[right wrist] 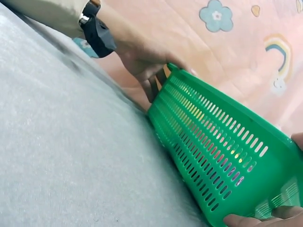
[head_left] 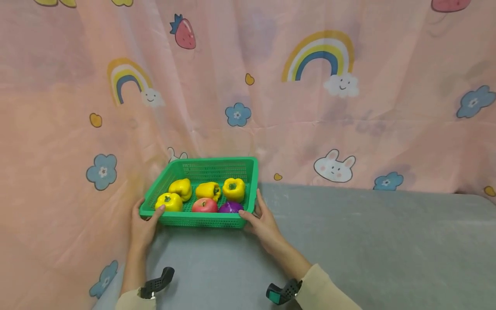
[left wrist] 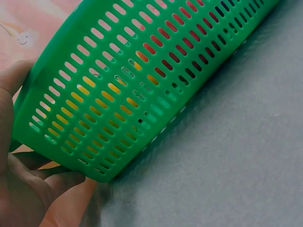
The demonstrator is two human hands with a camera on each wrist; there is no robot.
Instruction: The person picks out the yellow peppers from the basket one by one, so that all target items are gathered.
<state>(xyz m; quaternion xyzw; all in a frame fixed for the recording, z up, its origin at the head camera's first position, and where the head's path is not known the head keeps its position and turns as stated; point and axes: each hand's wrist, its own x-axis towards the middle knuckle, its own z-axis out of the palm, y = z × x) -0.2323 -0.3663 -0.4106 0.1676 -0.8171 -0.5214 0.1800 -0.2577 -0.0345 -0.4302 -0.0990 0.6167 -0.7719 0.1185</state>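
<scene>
A green slotted plastic basket (head_left: 201,219) is held by both hands at its two near corners. My left hand (head_left: 143,228) grips the left corner, thumb over the rim and fingers beneath, as the left wrist view shows. On the right corner my right hand (head_left: 267,226) has its thumb on the rim and its fingers along the outer side. Inside lie several yellow bell peppers (head_left: 234,189), a red apple (head_left: 204,205) and, beside it at the front right, a round purple thing (head_left: 230,207). In the right wrist view the basket's underside (right wrist: 180,161) is close over the table.
The grey table (head_left: 348,241) stretches to the right and toward me. Behind it and along the left hangs a pink curtain (head_left: 217,142) printed with rainbows, flowers and rabbits. A black strap-mounted device (head_left: 156,284) sits on each wrist.
</scene>
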